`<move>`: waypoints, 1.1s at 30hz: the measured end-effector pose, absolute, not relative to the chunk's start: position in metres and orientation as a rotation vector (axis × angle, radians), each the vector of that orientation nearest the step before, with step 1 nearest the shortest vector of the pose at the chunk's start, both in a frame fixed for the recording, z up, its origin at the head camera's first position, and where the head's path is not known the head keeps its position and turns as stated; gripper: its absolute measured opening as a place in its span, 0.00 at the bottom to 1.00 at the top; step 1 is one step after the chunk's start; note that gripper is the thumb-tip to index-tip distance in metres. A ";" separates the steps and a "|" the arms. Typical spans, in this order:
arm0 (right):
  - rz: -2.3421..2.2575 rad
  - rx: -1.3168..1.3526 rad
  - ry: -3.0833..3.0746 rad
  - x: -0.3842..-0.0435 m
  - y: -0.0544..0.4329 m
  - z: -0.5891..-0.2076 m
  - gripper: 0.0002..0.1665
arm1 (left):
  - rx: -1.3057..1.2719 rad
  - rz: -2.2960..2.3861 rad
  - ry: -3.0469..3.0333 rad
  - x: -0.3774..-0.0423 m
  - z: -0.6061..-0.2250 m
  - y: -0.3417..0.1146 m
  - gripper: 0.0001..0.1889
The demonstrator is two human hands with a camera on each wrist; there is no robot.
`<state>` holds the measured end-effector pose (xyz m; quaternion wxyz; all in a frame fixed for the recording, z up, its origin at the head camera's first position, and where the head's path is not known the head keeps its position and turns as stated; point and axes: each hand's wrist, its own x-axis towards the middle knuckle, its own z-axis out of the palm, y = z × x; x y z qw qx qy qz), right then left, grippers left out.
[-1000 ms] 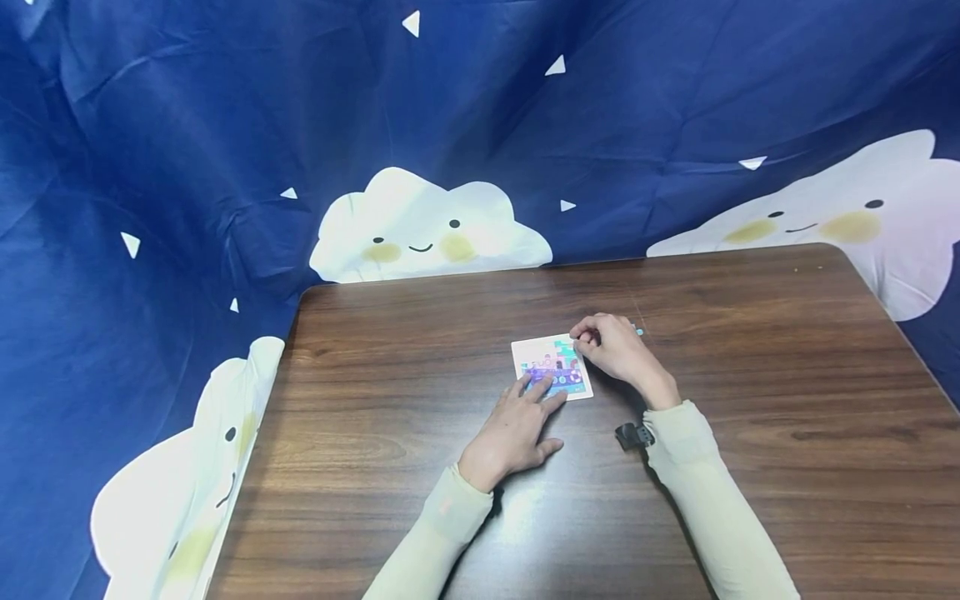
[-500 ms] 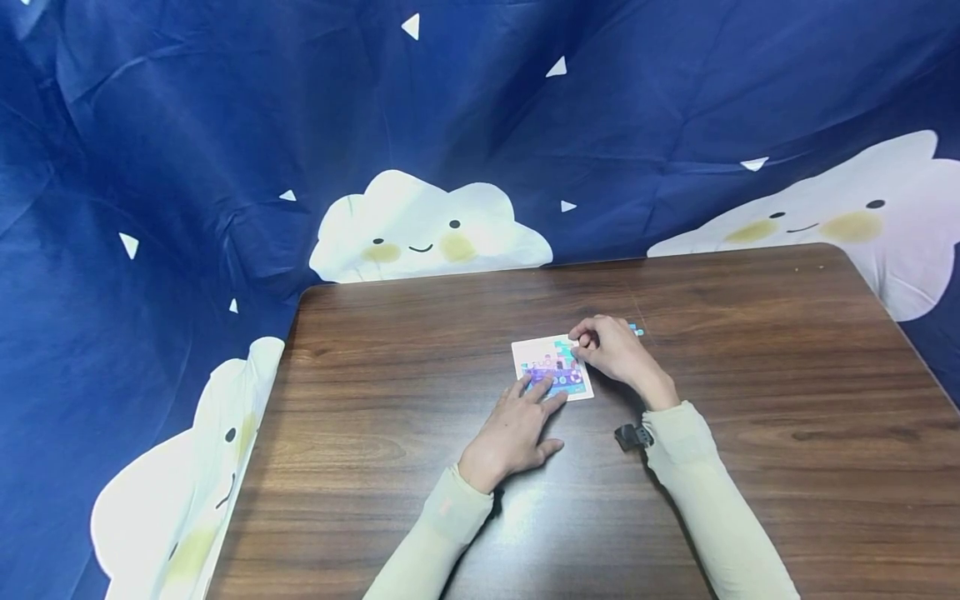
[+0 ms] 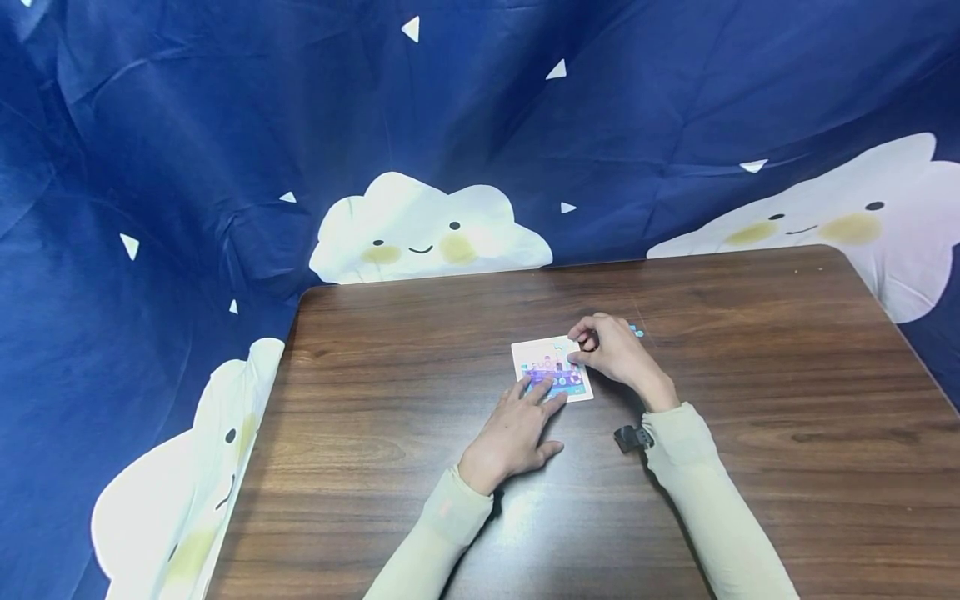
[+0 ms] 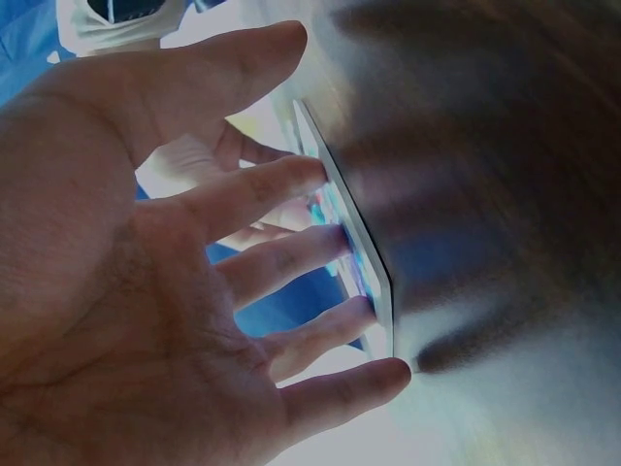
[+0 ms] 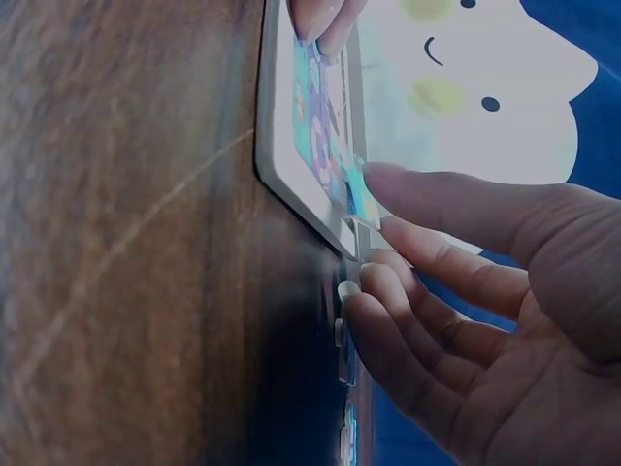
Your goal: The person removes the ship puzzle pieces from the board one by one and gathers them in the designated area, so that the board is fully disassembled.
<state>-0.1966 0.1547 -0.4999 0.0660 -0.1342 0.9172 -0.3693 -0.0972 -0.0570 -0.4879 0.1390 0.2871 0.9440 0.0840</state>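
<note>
Wood-grain counter, cloud-print curtain behind.
Left hand rests outstretched fingers on the jigsaw board, mid-counter; right hand pinches a jigsaw piece near its far-right corner. Seating that piece looks like the current step; next likely calls for aligning edges, then pressing.

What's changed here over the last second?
The right hand, pinching a teal piece, has shifted its thumb slightly toward the person over the puzzle board. The board's far right area looks paler; glare or movement, I can't tell. The left hand, board and loose blue pieces stayed put.
</note>
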 end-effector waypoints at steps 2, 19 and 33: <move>-1.115 -0.396 2.756 -0.197 0.154 -0.499 0.17 | 0.833 0.247 2.729 -0.097 -0.488 -0.057 0.40; -1.163 -0.412 2.712 -0.196 0.156 -0.501 0.12 | 0.826 0.269 2.730 -0.096 -0.486 -0.056 0.40; -1.176 -0.465 2.708 -0.197 0.153 -0.506 0.14 | 0.820 0.244 2.753 -0.095 -0.490 -0.052 0.42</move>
